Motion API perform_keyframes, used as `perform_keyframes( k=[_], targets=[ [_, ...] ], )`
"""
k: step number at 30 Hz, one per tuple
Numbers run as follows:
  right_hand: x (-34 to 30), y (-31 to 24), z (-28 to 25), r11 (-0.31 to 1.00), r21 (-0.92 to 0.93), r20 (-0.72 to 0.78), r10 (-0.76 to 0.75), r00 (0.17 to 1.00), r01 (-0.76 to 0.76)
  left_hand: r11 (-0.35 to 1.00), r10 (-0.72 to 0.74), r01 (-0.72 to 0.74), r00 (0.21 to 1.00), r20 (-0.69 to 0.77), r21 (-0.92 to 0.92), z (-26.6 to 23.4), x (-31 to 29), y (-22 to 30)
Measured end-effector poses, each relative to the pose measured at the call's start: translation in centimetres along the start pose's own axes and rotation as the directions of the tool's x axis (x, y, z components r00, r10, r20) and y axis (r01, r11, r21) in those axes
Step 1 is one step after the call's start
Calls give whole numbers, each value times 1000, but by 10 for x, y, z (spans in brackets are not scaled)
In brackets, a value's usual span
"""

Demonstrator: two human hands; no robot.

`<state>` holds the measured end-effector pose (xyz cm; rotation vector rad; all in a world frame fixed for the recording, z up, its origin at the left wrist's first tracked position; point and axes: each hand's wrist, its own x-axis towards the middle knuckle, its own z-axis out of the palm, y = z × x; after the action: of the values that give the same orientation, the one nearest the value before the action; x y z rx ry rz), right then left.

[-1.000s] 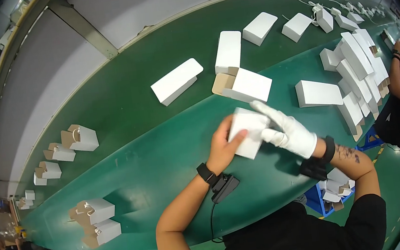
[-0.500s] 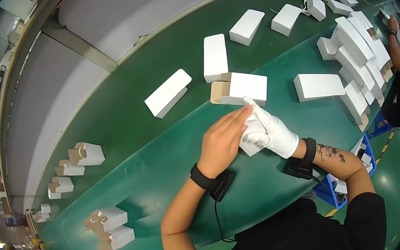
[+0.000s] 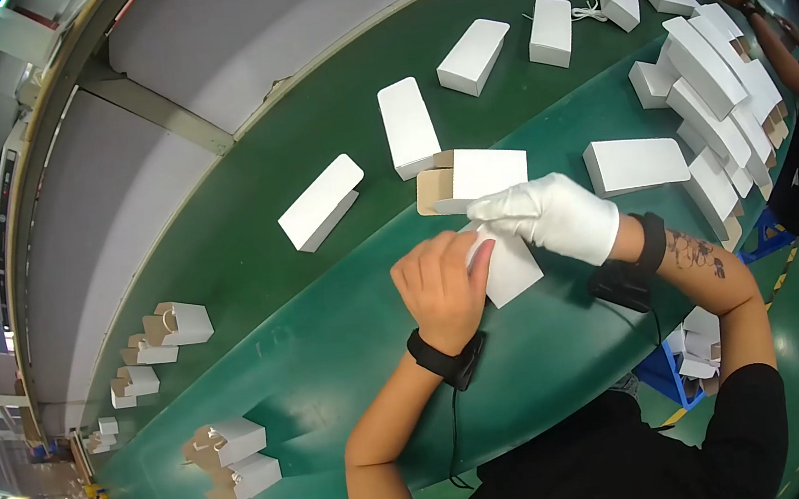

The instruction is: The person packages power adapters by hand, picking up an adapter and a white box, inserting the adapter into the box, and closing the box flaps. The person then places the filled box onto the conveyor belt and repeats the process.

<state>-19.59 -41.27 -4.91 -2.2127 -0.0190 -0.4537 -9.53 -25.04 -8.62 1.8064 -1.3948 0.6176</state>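
Observation:
A small white carton (image 3: 512,273) stands tilted between my hands over the green work surface. My bare left hand (image 3: 443,287) grips its left side, with the thumb along the edge. My right hand (image 3: 552,219), in a white glove, has its fingers bent together at the carton's far end, where a flap seems to be; the exact hold is partly hidden by the glove. Just beyond lies another white carton (image 3: 488,171) with its brown inner flap folded out to the left. A closed white carton (image 3: 638,165) lies right of my gloved hand.
Along the far green strip lie white cartons (image 3: 321,203) in a row, several with white cables (image 3: 595,10) farther right. A pile of cartons (image 3: 708,103) fills the right side. Open cartons (image 3: 233,440) stand at left. A blue crate (image 3: 666,376) is below right; a co-worker's arm (image 3: 777,48) reaches in.
My hands have parted from over the carton; the gloved right hand has moved right, the left down a little. Far-row cartons sit slightly farther left. The co-worker's arm at right has reached farther away.

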Motion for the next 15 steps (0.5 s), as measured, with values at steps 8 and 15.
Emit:
perform_keyframes(
  k=[8,15],
  targets=[
    [-18,24,11,922,143,191,330,925,-358,965,-24,-5,994,111,260,6,-8,20],
    [-29,23,27,831,242,292,430,854,-501,981,-72,18,959,275,195,-17,-23,42]
  ],
)
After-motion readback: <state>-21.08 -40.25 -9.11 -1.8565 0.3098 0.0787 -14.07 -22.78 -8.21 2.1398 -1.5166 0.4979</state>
